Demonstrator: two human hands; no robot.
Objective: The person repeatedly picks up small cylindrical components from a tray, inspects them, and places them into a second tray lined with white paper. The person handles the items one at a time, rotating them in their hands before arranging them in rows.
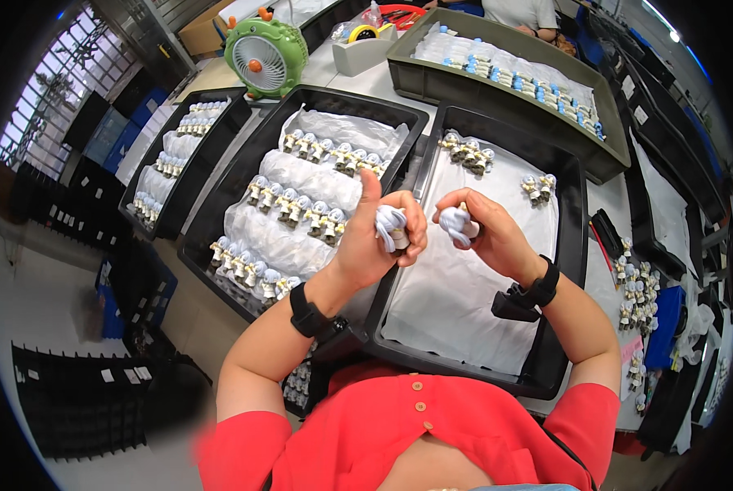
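Our left fingers point(416, 219) curl around one grey-haired figurine point(391, 228); our right fingers point(456, 197) pinch a second figurine point(458, 227), both near the left edge of the black tray point(575, 213). We should grip lightly, avoiding scuffs.

The scene is viewed from the wearer's head, through a wide fisheye lens tilted down and forward. The red shirt point(358, 421) is caught at the near edge; the left hand point(360, 245) and right hand point(496, 233) are seen at close range, mid-view; the green fan point(266, 64) is taken in at far left. Straight edges are bent toward the rim.
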